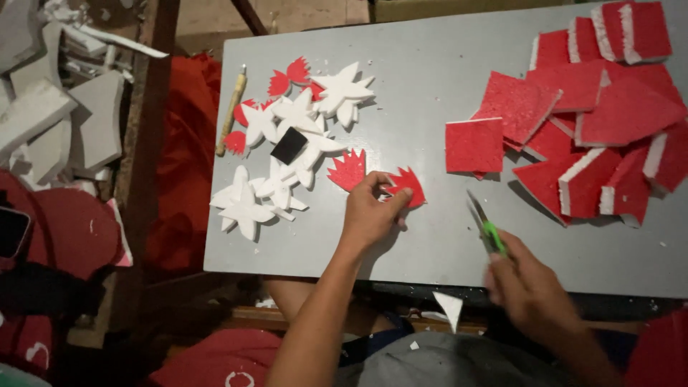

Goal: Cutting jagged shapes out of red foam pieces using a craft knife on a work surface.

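Note:
My left hand (371,213) pinches a red foam cutout with a jagged edge (408,185) against the grey table (430,86). Just left of it lies another red jagged cutout (349,170). My right hand (528,284), blurred, grips green-handled scissors (485,226) near the table's front edge, blades pointing up and away from me. A single red foam square (474,146) lies beyond the scissors.
A heap of white foam stars and small red pieces (290,143) with a black square (289,145) covers the table's left part. A wooden-handled tool (231,111) lies at the left edge. Red foam squares (602,115) pile at right. Grey foam scraps (50,93) lie off the table, left.

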